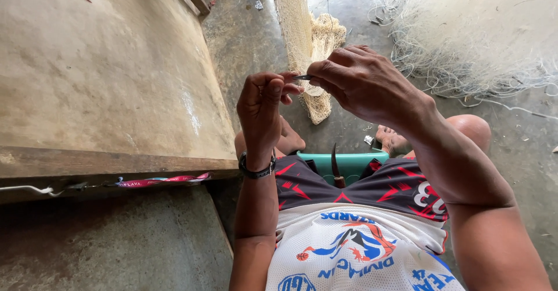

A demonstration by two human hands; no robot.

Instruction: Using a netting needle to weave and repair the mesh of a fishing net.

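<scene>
My left hand (263, 110) is raised in front of me with its fingers curled, pinching fine netting at the thumb and forefinger. My right hand (356, 81) is close beside it, pinching a small dark netting needle (302, 77) whose tip points at the left fingers. A bundled cream fishing net (311, 41) hangs down behind both hands and ends near my feet. A black watch sits on my left wrist.
A wooden bench or platform (110, 93) runs along the left, with a red strap (157, 180) at its edge. Loose white net (465, 41) is piled on the concrete floor at upper right. A green stool (349, 162) and a dark-handled tool (337, 166) are between my knees.
</scene>
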